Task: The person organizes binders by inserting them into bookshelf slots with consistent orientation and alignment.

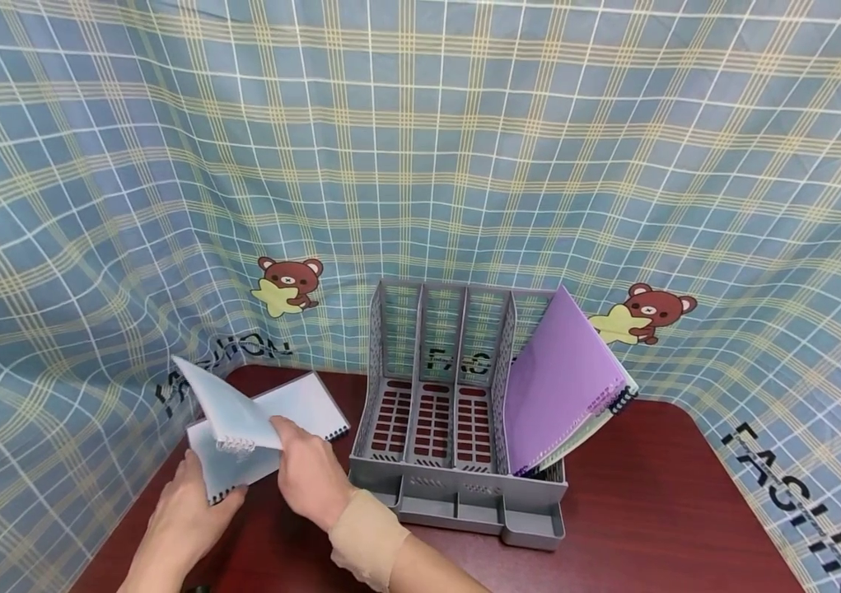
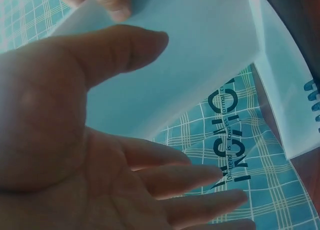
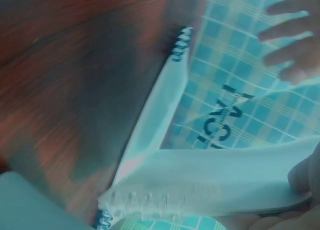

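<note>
My right hand (image 1: 312, 473) grips a white spiral notebook (image 1: 231, 403) with a clear coil, raised and tilted at the left of the table. In the right wrist view, its thumb presses on the cover of that notebook (image 3: 225, 175). My left hand (image 1: 186, 515) is just below, by a pale notebook (image 1: 231, 465) with a black coil that sits under the raised one. The left wrist view has this hand (image 2: 100, 140) with fingers spread and thumb apart, holding nothing. Farther back lies another white notebook (image 1: 301, 403) with a black coil.
A grey file rack (image 1: 457, 467) with upright dividers and small front trays stands mid-table. Its rightmost slot holds a purple notebook (image 1: 561, 387), leaning right, with a pale black-coiled one behind. Plaid cloth (image 1: 435, 165) hangs around the dark red table (image 1: 650, 502).
</note>
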### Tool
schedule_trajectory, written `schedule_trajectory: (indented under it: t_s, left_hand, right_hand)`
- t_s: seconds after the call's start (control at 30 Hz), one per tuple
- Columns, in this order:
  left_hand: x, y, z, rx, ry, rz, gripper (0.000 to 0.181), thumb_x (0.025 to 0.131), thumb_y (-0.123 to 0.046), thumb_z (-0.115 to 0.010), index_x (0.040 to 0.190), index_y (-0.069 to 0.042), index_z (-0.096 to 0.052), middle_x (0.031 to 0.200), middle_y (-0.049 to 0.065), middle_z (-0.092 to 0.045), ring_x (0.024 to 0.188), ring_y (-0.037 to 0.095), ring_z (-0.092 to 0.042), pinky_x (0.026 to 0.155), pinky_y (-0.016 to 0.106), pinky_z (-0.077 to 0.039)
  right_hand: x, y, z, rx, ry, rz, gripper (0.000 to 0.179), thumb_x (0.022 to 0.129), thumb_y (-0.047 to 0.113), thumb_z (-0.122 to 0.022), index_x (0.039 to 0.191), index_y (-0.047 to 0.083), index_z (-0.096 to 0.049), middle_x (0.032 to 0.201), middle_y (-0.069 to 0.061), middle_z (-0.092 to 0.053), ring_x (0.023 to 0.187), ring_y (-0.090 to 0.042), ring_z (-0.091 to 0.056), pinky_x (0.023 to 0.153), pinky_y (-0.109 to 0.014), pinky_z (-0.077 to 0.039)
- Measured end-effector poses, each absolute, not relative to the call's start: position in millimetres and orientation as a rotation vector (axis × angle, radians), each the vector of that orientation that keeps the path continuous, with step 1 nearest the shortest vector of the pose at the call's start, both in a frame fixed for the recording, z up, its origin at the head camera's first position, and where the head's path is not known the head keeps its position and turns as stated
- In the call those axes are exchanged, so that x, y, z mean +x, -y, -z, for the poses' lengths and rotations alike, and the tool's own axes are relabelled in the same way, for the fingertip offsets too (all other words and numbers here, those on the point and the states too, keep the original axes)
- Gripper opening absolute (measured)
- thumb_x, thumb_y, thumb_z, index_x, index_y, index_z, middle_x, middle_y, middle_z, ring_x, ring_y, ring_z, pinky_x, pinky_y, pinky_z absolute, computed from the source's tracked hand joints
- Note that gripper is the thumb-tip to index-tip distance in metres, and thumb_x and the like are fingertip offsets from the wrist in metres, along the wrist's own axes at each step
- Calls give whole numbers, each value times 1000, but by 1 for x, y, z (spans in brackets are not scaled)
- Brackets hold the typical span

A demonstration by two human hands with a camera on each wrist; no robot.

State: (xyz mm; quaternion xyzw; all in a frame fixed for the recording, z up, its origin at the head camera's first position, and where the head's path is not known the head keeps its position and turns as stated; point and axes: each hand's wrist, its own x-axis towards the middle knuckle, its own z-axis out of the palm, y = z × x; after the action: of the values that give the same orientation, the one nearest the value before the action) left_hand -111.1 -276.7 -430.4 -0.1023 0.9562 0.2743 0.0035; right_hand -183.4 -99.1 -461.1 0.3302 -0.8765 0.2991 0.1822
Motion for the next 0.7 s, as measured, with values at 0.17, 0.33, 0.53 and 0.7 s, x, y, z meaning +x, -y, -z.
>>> schedule_trajectory:
  t_s: [0.17,0.33,0.53,0.7]
  left_hand:
    - [-112,273,430,-300,-3010,-846,102,96,-35,-68,151,24,-6,141,50,-33,124,66,-44,88,72,-45]
    - [-116,270,427,-268,-2999,-863,103,98,-37,-66,153,23,-3,148,50,-25,131,66,-38,97,73,-41]
    - [-130,261,417,-211,-2951,-898,103,101,-42,-61,156,20,-1,158,48,-10,144,63,-21,111,73,-28]
    - [-146,243,409,-150,-2957,-928,101,101,-42,-60,158,16,0,161,45,-6,148,60,-14,115,72,-23]
  right_hand:
    - [-177,88,444,913,2469,-995,47,101,2,-55,147,15,-55,125,-3,-73,101,-7,-71,79,-19,-55]
    - [-169,69,422,838,2377,-1164,47,103,5,-53,147,24,-55,118,-7,-76,94,-7,-71,73,-22,-56]
    - [-161,32,396,791,2251,-1307,42,108,9,-46,149,15,-54,118,-18,-75,100,-19,-74,73,-28,-60]
    - [-156,-4,378,713,2214,-1439,38,113,21,-40,143,4,-57,103,-22,-76,79,-22,-76,57,-21,-56]
